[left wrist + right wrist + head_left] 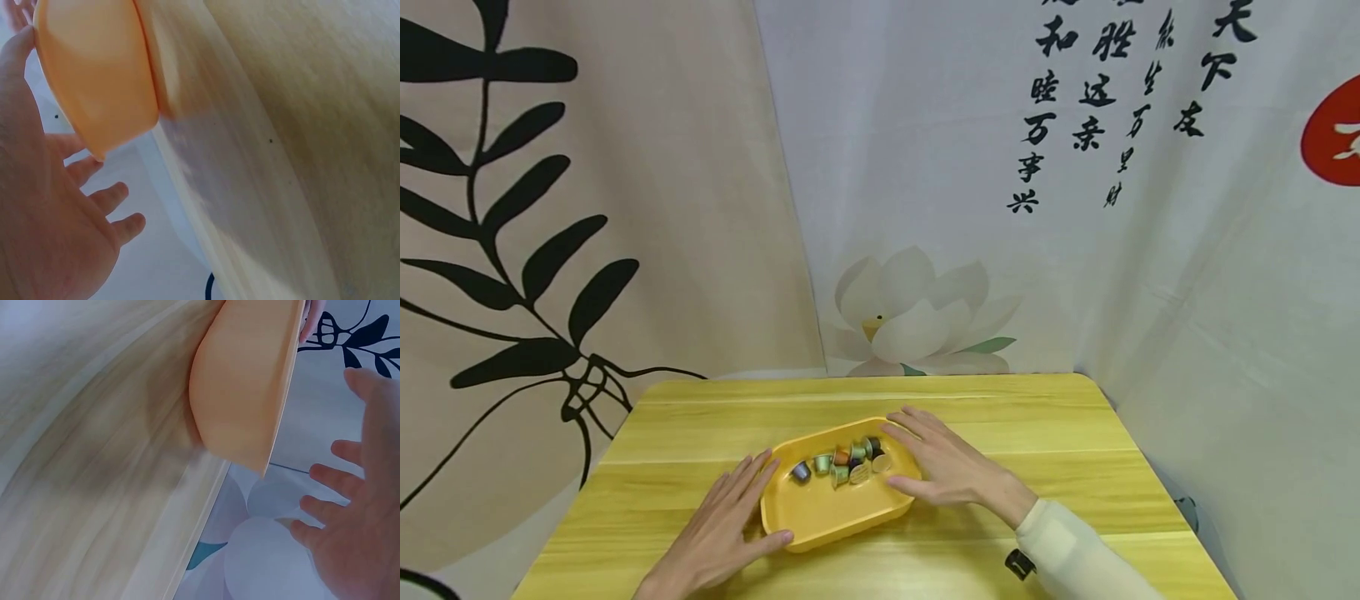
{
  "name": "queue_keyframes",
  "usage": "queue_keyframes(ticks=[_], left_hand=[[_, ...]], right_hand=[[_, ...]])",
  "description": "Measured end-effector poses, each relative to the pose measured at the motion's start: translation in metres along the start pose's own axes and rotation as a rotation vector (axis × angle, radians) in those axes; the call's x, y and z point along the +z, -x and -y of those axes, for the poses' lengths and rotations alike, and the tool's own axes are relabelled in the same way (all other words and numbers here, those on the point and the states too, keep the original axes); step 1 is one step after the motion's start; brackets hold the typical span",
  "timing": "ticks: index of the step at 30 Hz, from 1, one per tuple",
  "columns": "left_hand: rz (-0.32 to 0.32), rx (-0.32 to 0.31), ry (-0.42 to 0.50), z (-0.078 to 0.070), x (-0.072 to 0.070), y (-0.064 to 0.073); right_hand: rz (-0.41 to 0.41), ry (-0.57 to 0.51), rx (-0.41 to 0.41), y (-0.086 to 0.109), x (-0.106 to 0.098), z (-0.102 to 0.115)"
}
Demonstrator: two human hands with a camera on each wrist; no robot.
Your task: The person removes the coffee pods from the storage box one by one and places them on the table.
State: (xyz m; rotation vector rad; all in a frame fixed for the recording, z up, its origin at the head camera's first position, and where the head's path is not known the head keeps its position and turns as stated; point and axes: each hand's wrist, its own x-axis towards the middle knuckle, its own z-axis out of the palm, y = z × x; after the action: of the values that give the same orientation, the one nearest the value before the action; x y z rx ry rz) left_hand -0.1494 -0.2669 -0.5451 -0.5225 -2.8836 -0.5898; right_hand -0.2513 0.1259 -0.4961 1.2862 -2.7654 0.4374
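A yellow plastic tray (808, 514) lies at a slant on the table, with several small coffee capsules (840, 476) in its far half. They are green, orange, dark and blue-grey; some show pale lids. My left hand (722, 518) is at the tray's left end, fingers spread and fairly straight. In the left wrist view, its thumb and a fingertip touch the tray's rim (59, 94). Over the right end hovers my right hand (943, 467), fingers extended and thumb apart. The right wrist view has a gap between that hand (356, 506) and the tray wall (244, 394).
The wood-grain table (1037, 533) reaches back to a printed curtain (925, 167) with a lotus and black writing. Dark leaf branches (490, 233) decorate the left curtain. A small black device (1020, 564) sits by my right sleeve.
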Motion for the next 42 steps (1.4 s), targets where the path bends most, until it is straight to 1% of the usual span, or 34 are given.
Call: queue_keyframes(ticks=[11,15,23,31,38,42], left_hand=[[0.015,-0.047,-0.01,0.0,0.0,0.0],[0.015,-0.056,-0.006,0.0,0.001,0.0],[0.013,-0.066,-0.008,0.0,0.002,-0.001],[0.011,-0.066,-0.008,0.002,0.002,-0.001],[0.019,-0.062,-0.003,0.003,0.0,-0.002],[0.027,-0.063,-0.004,0.003,0.001,-0.003]], right_hand=[[0.021,-0.051,-0.047,-0.023,0.009,0.007],[0.054,-0.067,-0.058,-0.031,0.011,0.01],[0.116,-0.042,-0.085,-0.045,0.014,0.013],[0.207,-0.056,-0.077,-0.057,0.018,0.013],[0.237,-0.059,-0.136,-0.069,0.02,0.014],[0.271,-0.08,-0.139,-0.073,0.019,0.015]])
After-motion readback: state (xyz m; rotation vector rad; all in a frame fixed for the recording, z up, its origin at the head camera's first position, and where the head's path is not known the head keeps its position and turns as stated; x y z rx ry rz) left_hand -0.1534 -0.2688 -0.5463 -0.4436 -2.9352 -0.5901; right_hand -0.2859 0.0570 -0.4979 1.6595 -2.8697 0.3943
